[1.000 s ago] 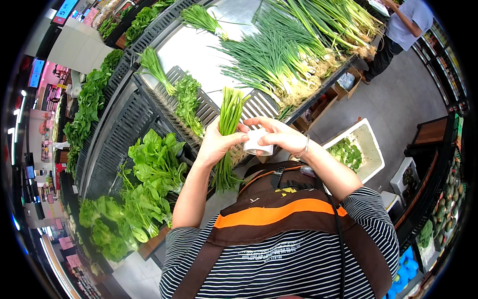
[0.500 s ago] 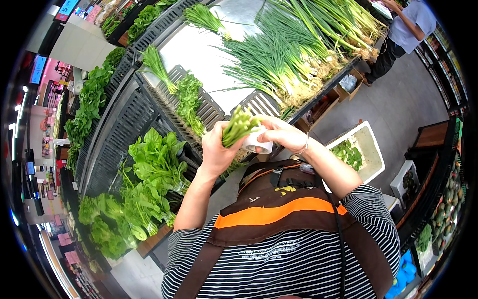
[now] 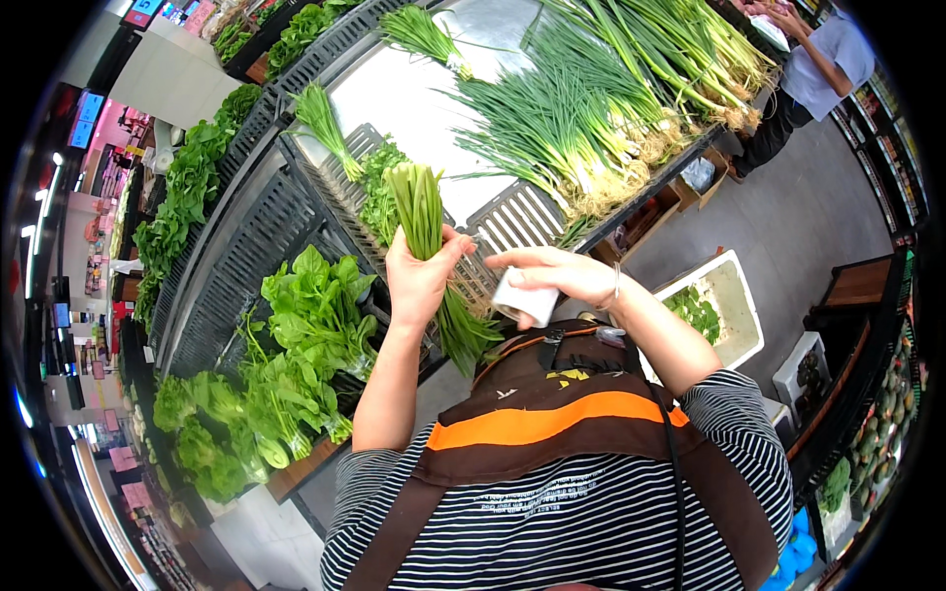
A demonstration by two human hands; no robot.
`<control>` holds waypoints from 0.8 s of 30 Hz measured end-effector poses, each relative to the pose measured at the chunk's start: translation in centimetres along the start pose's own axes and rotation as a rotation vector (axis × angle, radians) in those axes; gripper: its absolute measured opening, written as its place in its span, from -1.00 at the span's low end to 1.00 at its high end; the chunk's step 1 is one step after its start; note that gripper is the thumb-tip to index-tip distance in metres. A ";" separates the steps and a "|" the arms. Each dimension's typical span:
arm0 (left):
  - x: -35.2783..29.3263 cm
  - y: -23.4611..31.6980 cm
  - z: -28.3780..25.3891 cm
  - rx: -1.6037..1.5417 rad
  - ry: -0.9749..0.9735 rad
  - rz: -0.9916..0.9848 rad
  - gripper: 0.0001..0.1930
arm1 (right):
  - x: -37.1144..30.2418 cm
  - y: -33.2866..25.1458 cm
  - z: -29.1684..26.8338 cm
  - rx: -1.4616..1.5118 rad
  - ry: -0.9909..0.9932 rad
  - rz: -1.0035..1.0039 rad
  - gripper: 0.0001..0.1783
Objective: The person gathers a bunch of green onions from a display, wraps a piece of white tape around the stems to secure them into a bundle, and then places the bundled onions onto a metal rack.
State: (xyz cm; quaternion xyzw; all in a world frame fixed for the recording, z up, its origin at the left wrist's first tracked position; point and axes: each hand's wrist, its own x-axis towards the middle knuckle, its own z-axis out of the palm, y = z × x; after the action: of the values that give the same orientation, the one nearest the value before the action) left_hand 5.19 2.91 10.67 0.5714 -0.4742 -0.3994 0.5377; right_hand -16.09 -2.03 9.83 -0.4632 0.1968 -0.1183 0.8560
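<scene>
A bunch of long, thin green stalks that look like chives [image 3: 419, 209] is in my left hand [image 3: 414, 288], whose fingers wrap round its middle. The cut-looking ends point up and away, while the leafy ends hang below the hand toward my apron. My right hand [image 3: 576, 276] grips a roll of white tape [image 3: 522, 299], with a finger through the core and the thumb along its side. Roll and bunch are a short way apart. Whether a strip of tape runs between them I cannot tell.
Ahead stands a display counter with leafy herbs [image 3: 379, 197], smaller tied bunches [image 3: 325, 128] and a heap of spring onions [image 3: 572, 118]. Leafy greens [image 3: 315, 315] fill the left side. A white foam box [image 3: 744, 295] sits on the floor at right. Another person [image 3: 823, 74] stands far right.
My left hand has turned the bunch more upright, showing more of its length. My right hand has drawn the tape roll away from the bunch, slightly right and nearer me.
</scene>
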 end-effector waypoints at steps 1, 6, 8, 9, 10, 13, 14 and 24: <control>-0.2 0.3 0.3 -0.007 0.006 -0.018 -0.81 | 1.0 0.4 -0.8 -0.068 -0.011 0.108 -0.46; 1.3 0.6 -1.0 0.207 0.000 -0.071 -0.79 | 2.7 1.3 -0.8 -0.452 0.168 -0.009 -0.63; 2.7 1.2 -1.8 0.432 0.011 -0.177 -0.77 | 2.3 0.6 -0.1 -0.981 0.410 -0.198 -0.68; 3.1 1.5 -1.7 0.514 0.006 -0.193 -0.75 | 2.6 0.5 -0.6 -1.430 0.505 -0.445 -0.67; 3.5 1.4 -1.6 0.592 -0.016 -0.183 -0.74 | 3.0 0.2 -0.5 -1.407 0.482 -0.592 -0.67; 4.1 -1.0 -1.4 0.844 -0.024 0.059 -0.73 | 4.6 -1.0 0.7 -1.332 0.428 -0.852 -0.67; 3.9 0.1 -0.4 0.945 -0.039 0.113 -0.73 | 4.9 -1.8 0.9 -1.372 0.472 -0.722 -0.67; 3.8 -1.4 2.0 1.288 0.015 0.253 -0.56 | 7.8 -5.9 -1.1 -0.710 0.407 0.077 -0.54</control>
State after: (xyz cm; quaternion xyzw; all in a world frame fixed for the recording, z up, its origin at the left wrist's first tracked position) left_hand 4.24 -1.27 9.28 0.7216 -0.6784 0.0346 0.1341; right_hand -9.68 -9.03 12.45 -0.6891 0.4078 -0.1004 0.5905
